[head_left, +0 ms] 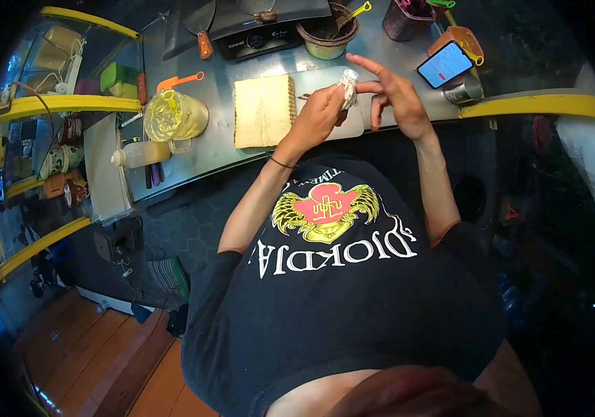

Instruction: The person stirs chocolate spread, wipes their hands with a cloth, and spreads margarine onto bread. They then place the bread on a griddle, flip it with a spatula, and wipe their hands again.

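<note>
Left hand (319, 117): pinches a crumpled white tissue (348, 85) between thumb and fingers.
Right hand (407, 104): spreads loosely, one finger reaching into the tissue, another raised.
Wiping: appears under way on that finger, above the near edge of the silver metal desk (217, 97); it seems to call for a light pinch and a steady finger.
Bread: a pale rectangular slab (262, 111) lies by the near edge, left of the hands.
Phone (444, 64): rests, screen lit, toward the right edge.
</note>
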`<control>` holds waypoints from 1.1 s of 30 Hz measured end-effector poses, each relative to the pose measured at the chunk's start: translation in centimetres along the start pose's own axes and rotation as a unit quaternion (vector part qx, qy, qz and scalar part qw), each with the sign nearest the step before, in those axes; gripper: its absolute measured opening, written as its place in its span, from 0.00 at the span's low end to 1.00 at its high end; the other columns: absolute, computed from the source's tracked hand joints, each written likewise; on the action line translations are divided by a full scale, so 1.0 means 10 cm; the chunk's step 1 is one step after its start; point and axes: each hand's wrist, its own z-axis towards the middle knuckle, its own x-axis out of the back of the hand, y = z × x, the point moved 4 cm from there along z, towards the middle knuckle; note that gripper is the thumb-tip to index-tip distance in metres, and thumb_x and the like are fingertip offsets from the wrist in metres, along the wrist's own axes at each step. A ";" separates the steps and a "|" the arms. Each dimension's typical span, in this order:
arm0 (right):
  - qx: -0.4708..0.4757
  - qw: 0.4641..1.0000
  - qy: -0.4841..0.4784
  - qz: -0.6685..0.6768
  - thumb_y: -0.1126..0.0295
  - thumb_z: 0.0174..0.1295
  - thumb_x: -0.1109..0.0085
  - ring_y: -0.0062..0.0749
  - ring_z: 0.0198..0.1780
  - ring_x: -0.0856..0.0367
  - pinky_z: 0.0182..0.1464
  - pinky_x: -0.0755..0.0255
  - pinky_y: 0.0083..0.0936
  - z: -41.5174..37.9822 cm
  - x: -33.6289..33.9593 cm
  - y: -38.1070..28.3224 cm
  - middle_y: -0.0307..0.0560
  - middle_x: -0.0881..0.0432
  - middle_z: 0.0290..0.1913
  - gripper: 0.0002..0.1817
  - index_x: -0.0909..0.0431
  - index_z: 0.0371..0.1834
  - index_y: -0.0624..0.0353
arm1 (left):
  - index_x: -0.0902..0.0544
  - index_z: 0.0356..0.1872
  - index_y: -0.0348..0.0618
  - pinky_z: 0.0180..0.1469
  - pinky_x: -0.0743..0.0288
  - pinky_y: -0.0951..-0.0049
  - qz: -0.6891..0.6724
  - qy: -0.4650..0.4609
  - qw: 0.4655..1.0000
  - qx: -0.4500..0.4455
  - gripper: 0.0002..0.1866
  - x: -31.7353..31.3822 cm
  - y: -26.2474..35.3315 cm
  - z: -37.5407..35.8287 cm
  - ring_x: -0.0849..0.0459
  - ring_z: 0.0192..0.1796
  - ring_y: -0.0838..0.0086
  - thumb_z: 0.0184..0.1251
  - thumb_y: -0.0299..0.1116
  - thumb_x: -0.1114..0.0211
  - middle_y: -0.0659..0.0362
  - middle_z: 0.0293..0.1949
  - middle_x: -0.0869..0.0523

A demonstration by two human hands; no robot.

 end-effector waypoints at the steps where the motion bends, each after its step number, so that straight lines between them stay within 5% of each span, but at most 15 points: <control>1: 0.000 1.000 -0.001 0.000 0.43 0.75 0.67 0.25 0.18 0.21 0.22 0.27 0.17 0.00 0.00 -0.01 0.57 0.14 0.43 0.35 0.39 0.73 0.61 | 0.24 0.39 0.35 0.29 0.36 0.76 0.000 0.001 1.000 0.000 0.24 0.00 0.06 -0.04 0.34 0.22 0.79 0.82 0.45 0.62 0.65 0.20 0.31; 3: -0.055 0.973 -0.017 0.222 0.40 0.75 0.71 0.27 0.16 0.22 0.20 0.27 0.18 0.00 0.00 0.00 0.60 0.14 0.44 0.38 0.42 0.74 0.61 | 0.24 0.39 0.37 0.28 0.35 0.75 -0.099 -0.025 0.995 -0.018 0.23 -0.05 0.20 -0.13 0.33 0.22 0.79 0.82 0.44 0.62 0.66 0.19 0.33; 4: -0.061 0.962 -0.036 0.264 0.38 0.74 0.75 0.29 0.14 0.22 0.18 0.27 0.20 0.00 -0.02 -0.01 0.63 0.15 0.44 0.40 0.46 0.75 0.61 | 0.24 0.39 0.37 0.28 0.35 0.75 -0.099 -0.022 0.995 -0.023 0.23 -0.06 0.22 -0.18 0.33 0.22 0.79 0.82 0.44 0.62 0.66 0.19 0.33; 6: -0.043 0.962 -0.033 0.269 0.39 0.74 0.75 0.30 0.14 0.22 0.18 0.27 0.20 0.00 -0.12 -0.08 0.63 0.15 0.44 0.40 0.46 0.75 0.62 | 0.24 0.39 0.39 0.30 0.35 0.75 -0.306 -0.065 0.950 0.003 0.22 -0.10 0.21 -0.29 0.33 0.21 0.79 0.80 0.46 0.58 0.69 0.16 0.36; 9: -0.022 0.967 0.005 0.254 0.39 0.74 0.75 0.29 0.13 0.23 0.17 0.28 0.20 -0.01 -0.23 -0.13 0.64 0.15 0.44 0.40 0.46 0.75 0.62 | 0.24 0.41 0.38 0.28 0.33 0.72 -0.289 -0.016 0.955 -0.067 0.22 0.12 0.21 -0.39 0.33 0.18 0.78 0.81 0.47 0.58 0.69 0.14 0.38; 11: 0.094 0.916 0.020 0.390 0.39 0.74 0.75 0.26 0.13 0.25 0.16 0.31 0.20 0.00 -0.15 -0.18 0.63 0.15 0.45 0.40 0.46 0.75 0.63 | 0.24 0.40 0.37 0.27 0.36 0.75 -0.316 0.009 0.941 -0.124 0.25 0.29 0.27 -0.44 0.35 0.17 0.78 0.80 0.50 0.58 0.68 0.13 0.38; 15: 0.155 0.840 -0.061 0.516 0.39 0.75 0.73 0.22 0.15 0.39 0.14 0.42 0.18 0.04 -0.18 -0.26 0.49 0.19 0.35 0.39 0.48 0.75 0.61 | 0.24 0.38 0.36 0.29 0.33 0.76 -0.253 0.003 0.964 -0.082 0.24 0.18 0.49 -0.58 0.30 0.21 0.79 0.81 0.48 0.58 0.64 0.17 0.29; 20: 0.143 0.870 -0.062 0.467 0.40 0.75 0.72 0.21 0.16 0.44 0.14 0.44 0.18 0.05 -0.26 -0.31 0.41 0.27 0.29 0.37 0.47 0.75 0.58 | 0.25 0.47 0.31 0.31 0.30 0.76 -0.148 -0.020 0.983 -0.104 0.26 0.05 0.60 -0.62 0.28 0.24 0.78 0.80 0.50 0.57 0.60 0.25 0.25; 23: 0.151 0.860 -0.069 0.482 0.38 0.74 0.74 0.21 0.16 0.41 0.15 0.44 0.17 0.06 -0.32 -0.32 0.46 0.22 0.31 0.39 0.46 0.74 0.60 | 0.25 0.38 0.36 0.31 0.32 0.79 -0.116 0.016 0.986 -0.121 0.22 -0.02 0.74 -0.60 0.28 0.24 0.80 0.82 0.43 0.60 0.62 0.23 0.24; 25: 0.126 0.927 -0.011 0.353 0.37 0.73 0.74 0.20 0.16 0.37 0.16 0.44 0.16 0.05 -0.32 -0.27 0.48 0.20 0.33 0.40 0.45 0.74 0.60 | 0.24 0.41 0.36 0.30 0.31 0.79 -0.091 0.013 0.988 -0.124 0.19 -0.06 0.79 -0.57 0.27 0.25 0.81 0.81 0.41 0.57 0.62 0.23 0.23; 29: 0.122 0.957 0.025 0.262 0.37 0.73 0.74 0.20 0.16 0.33 0.16 0.41 0.15 0.01 -0.37 -0.25 0.53 0.16 0.38 0.41 0.45 0.75 0.60 | 0.22 0.42 0.38 0.26 0.30 0.75 0.005 0.063 0.990 -0.122 0.13 -0.04 0.82 -0.49 0.21 0.22 0.76 0.78 0.38 0.49 0.59 0.22 0.20; 33: 0.106 0.966 0.024 0.235 0.37 0.73 0.74 0.25 0.25 0.22 0.20 0.32 0.16 -0.03 -0.42 -0.28 0.59 0.17 0.50 0.40 0.47 0.75 0.59 | 0.20 0.35 0.37 0.25 0.26 0.70 0.207 0.215 0.935 -0.191 0.09 0.15 0.87 -0.47 0.17 0.21 0.68 0.73 0.31 0.44 0.56 0.20 0.18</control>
